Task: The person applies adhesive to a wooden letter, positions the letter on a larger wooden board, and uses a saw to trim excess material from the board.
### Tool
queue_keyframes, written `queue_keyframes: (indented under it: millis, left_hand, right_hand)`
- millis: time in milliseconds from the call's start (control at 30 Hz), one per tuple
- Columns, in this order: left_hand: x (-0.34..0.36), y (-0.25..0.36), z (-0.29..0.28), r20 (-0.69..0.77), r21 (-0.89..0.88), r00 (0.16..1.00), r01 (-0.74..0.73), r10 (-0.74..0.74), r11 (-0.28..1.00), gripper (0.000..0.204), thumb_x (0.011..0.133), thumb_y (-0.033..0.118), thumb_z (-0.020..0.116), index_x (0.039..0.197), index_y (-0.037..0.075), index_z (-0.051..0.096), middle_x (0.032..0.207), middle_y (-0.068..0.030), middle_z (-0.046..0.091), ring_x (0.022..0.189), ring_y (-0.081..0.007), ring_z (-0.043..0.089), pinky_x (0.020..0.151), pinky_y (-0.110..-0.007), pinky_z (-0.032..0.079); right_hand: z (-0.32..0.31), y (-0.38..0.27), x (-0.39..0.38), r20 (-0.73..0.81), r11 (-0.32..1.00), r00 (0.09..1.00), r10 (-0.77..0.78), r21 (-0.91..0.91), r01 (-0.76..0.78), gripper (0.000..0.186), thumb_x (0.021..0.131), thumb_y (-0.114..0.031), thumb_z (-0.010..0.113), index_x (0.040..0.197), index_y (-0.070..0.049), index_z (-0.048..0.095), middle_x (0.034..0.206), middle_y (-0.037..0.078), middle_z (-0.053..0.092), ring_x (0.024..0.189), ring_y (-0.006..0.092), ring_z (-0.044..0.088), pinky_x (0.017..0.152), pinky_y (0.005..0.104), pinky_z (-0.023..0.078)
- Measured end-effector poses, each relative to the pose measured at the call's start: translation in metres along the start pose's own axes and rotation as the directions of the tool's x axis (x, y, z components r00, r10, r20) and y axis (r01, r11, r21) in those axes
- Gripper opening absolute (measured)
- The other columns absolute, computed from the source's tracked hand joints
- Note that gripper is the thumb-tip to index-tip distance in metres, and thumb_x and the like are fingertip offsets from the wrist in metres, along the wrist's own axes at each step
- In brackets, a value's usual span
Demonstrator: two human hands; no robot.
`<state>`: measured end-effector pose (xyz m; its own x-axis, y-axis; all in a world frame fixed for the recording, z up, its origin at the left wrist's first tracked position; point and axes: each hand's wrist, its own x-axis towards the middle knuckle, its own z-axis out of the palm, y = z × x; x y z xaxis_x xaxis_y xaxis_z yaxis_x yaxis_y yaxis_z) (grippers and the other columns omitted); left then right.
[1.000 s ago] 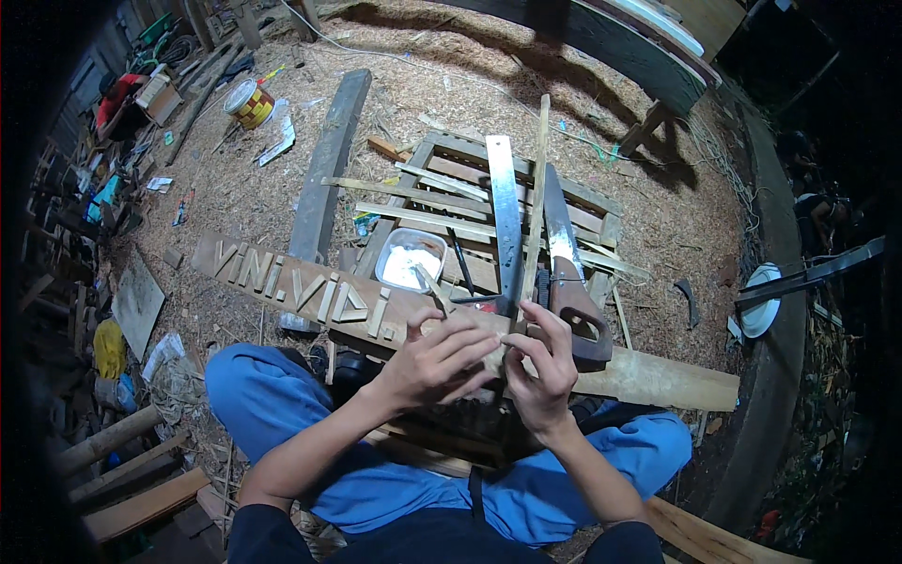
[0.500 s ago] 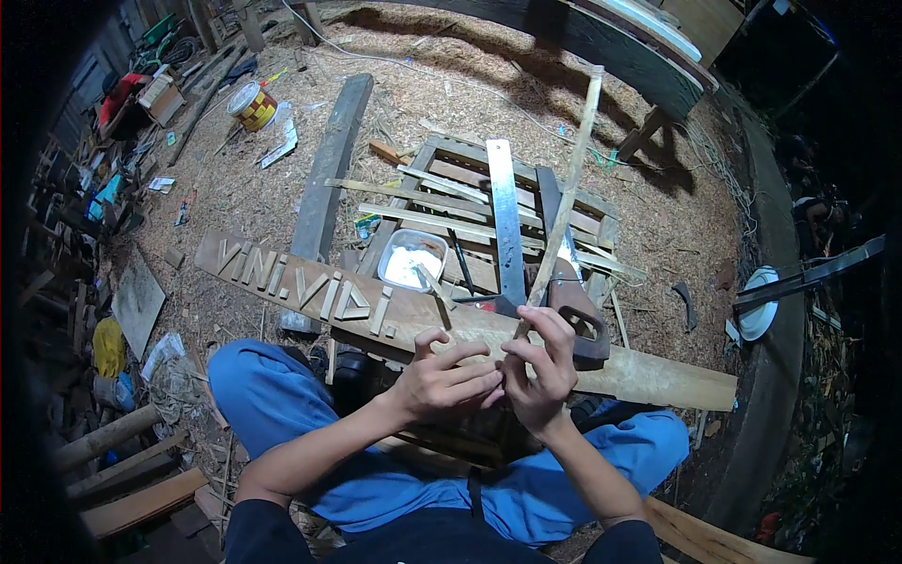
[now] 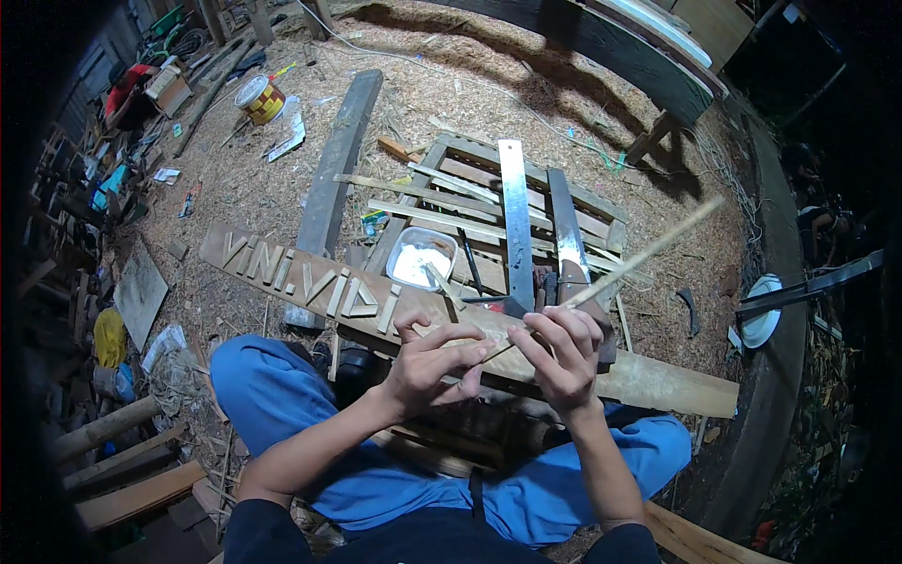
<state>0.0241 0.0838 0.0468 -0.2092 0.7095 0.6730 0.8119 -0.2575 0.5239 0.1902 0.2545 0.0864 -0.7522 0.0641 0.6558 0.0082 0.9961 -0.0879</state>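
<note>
My right hand (image 3: 562,362) grips a thin wooden strip (image 3: 648,252), which slants up and away to the right. The strip's near end reaches the fingertips of my left hand (image 3: 434,368), whose thumb and index finger pinch it. Below both hands a long wooden board (image 3: 672,381) lies across in front of my knees. Small wooden pieces forming raised letters (image 3: 305,280) sit on its left part. Just beyond the board is a clear plastic tub (image 3: 458,246) of white paste, with a small stick (image 3: 442,285) by its near edge.
A try square (image 3: 514,211) and a handsaw (image 3: 567,221) lie on a slatted wooden frame (image 3: 611,202) with loose strips. A dark beam (image 3: 343,155) lies left of it. Farther off stand a bucket (image 3: 258,99) and a bench (image 3: 648,70). Another person (image 3: 122,94) is at far left.
The strip has swung from nearly upright to a low slant toward the right. My right hand has turned and shifted slightly right; my left fingers now meet the strip's near end.
</note>
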Motion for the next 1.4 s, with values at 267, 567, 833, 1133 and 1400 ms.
queue_keyframes:
  millis: [267,567,833,1133,1400]
  left_hand:
    - [0.005,0.0,-0.006,-0.051,0.172,0.994,0.109,-0.101,0.979,0.028,0.095,0.017,0.07,0.123,0.021,0.075,0.107,0.0013,0.072,0.101,-0.0101,0.067,0.097,-0.042,0.025]
    - [0.004,-0.007,-0.003,-0.107,0.11,0.958,0.278,-0.266,0.954,0.031,0.089,0.017,0.08,0.12,0.018,0.078,0.11,0.0014,0.076,0.112,-0.0173,0.066,0.104,-0.04,0.024]
    - [0.007,-0.016,-0.008,-0.084,0.328,0.99,0.138,-0.116,0.935,0.034,0.085,0.028,0.083,0.119,0.022,0.077,0.123,0.005,0.073,0.113,-0.0147,0.066,0.103,-0.044,0.023]
    - [0.001,-0.012,0.001,0.08,0.49,0.996,-0.013,-0.03,0.872,0.035,0.087,0.029,0.075,0.122,0.034,0.075,0.137,0.012,0.069,0.127,-0.0155,0.058,0.109,-0.054,0.016]
    - [0.003,-0.015,-0.005,0.019,0.495,1.0,0.008,-0.02,0.869,0.017,0.089,0.033,0.076,0.106,0.031,0.077,0.121,0.0146,0.075,0.121,-0.0151,0.061,0.106,-0.052,0.018]
  right_hand:
    - [0.005,-0.002,0.002,0.068,1.0,0.998,0.017,-0.019,-0.016,0.043,0.079,-0.011,0.07,0.121,-0.016,0.077,0.102,0.001,0.064,0.098,0.0209,0.064,0.096,0.0388,0.047]
    - [0.017,-0.008,0.003,0.087,0.99,0.991,0.098,0.095,-0.106,0.044,0.08,-0.002,0.069,0.124,0.0,0.072,0.107,0.008,0.069,0.088,0.0244,0.065,0.078,0.0375,0.051]
    - [0.02,-0.014,-0.002,0.048,0.977,0.988,0.145,0.152,-0.15,0.039,0.081,-0.002,0.071,0.119,0.003,0.071,0.109,0.014,0.072,0.088,0.0282,0.068,0.075,0.0389,0.056]
    - [0.021,-0.017,-0.022,0.066,0.975,0.989,0.131,0.172,-0.141,0.034,0.081,0.0,0.07,0.115,0.003,0.07,0.109,0.016,0.071,0.088,0.0302,0.068,0.074,0.0406,0.057]
    - [0.022,-0.014,-0.019,0.06,0.955,0.985,0.159,0.243,-0.169,0.03,0.081,-0.003,0.073,0.111,-0.001,0.069,0.109,0.014,0.07,0.089,0.0297,0.068,0.074,0.0404,0.056]
